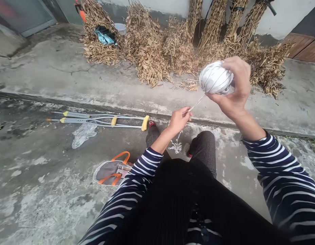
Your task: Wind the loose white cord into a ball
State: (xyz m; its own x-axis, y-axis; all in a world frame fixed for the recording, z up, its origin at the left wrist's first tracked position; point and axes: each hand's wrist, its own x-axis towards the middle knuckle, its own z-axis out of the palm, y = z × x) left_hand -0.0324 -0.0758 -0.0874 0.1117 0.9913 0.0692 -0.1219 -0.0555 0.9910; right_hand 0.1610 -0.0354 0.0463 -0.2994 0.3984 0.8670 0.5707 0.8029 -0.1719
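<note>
A large ball of white cord (215, 78) is held up at the right by my right hand (235, 86), its fingers and thumb wrapped round the ball's right side. From the underside of the ball a taut strand (197, 103) slants down to the left. My left hand (180, 119) pinches that strand between thumb and fingers, lower than the ball. Below my left hand, loose white cord (176, 146) hangs down and lies bunched near the ground between my legs.
Two crutches (103, 120) lie on the ground at the left, beside a crumpled clear plastic bag (83, 134). Nearer is a grey bag with orange handles (108, 173). Dried plant bundles (152, 51) line the wall beyond a low concrete step (63, 80).
</note>
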